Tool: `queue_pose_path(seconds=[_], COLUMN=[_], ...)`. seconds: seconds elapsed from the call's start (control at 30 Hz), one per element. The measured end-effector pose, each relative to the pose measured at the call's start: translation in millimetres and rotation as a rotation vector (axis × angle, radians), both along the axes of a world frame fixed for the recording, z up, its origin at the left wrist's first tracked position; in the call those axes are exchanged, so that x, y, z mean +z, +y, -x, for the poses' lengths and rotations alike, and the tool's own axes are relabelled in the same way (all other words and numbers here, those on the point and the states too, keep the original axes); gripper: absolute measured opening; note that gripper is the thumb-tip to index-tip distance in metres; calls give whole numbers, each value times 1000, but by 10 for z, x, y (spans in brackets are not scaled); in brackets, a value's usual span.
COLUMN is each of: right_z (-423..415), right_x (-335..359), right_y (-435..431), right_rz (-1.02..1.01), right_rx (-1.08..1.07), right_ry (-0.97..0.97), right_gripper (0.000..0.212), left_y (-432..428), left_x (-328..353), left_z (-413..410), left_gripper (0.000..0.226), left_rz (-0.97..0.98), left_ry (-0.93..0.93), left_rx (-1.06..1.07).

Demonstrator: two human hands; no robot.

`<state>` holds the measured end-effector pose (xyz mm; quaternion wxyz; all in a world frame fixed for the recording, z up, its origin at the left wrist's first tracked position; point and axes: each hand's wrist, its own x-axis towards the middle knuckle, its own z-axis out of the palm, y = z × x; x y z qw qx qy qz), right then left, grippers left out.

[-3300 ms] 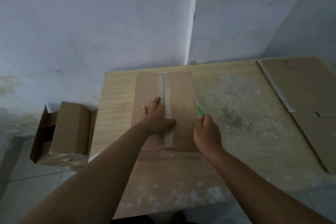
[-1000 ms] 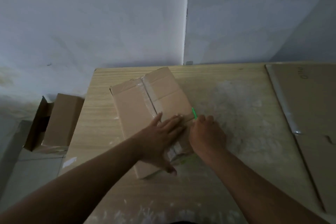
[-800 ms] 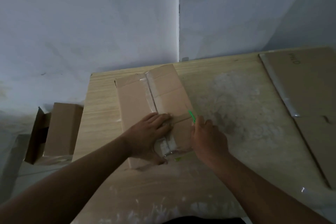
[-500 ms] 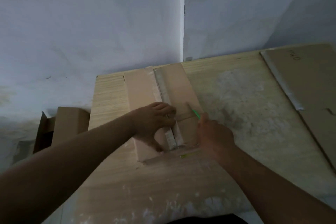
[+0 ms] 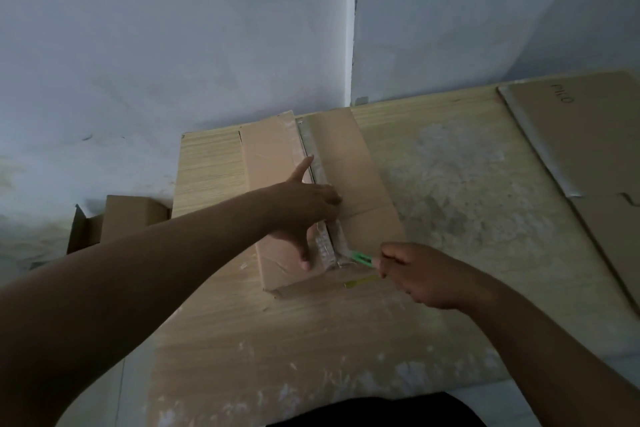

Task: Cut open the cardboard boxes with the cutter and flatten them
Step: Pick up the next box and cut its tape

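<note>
A taped brown cardboard box [image 5: 349,163] lies on the wooden table [image 5: 450,204], its long taped seam running away from me. My left hand [image 5: 304,208] rests flat on the box's top with fingers spread, the index finger pointing along the seam. My right hand [image 5: 419,274] grips a green cutter [image 5: 362,257], whose tip sits at the near end of the taped seam.
Flattened cardboard sheets [image 5: 595,163] cover the table's right side. An open cardboard box [image 5: 117,222] stands on the floor left of the table. Walls meet in a corner right behind the table. The table's near part bears white stains.
The box was turned so that its seam points straight away from me. My left hand spread out flat on top, and my right hand brought the cutter down to the seam's near end.
</note>
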<state>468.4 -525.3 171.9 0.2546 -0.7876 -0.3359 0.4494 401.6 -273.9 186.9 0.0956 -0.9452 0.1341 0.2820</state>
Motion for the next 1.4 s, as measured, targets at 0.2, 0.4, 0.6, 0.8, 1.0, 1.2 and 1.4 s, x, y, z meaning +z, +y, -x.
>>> queue_pose_path(seconds=[0.2, 0.4, 0.6, 0.8, 1.0, 1.2, 1.4], right_z=[-43, -138, 28, 307, 183, 65, 133], right_x=[-76, -102, -101, -333, -356, -325, -292], right_y=[104, 133, 181, -132, -126, 204, 345], right_rz=[31, 78, -1, 101, -160, -106, 1], right_rx=[76, 126, 185, 234, -439, -455, -361], right_ry=[1, 61, -212, -111, 144, -197, -529], right_gripper=[29, 29, 29, 26, 33, 28, 25], left_y=[-14, -28, -69, 75, 116, 51, 293], left_x=[20, 50, 107, 313, 249, 107, 329], left_z=[-58, -95, -118, -227, -76, 376, 1055], left_gripper=[101, 93, 81, 76, 72, 43, 19], left_rz=[-32, 1, 11, 78, 230, 685, 607], left_ry=[4, 42, 47, -25, -149, -637, -588], left_rx=[-3, 95, 119, 188, 282, 546, 760])
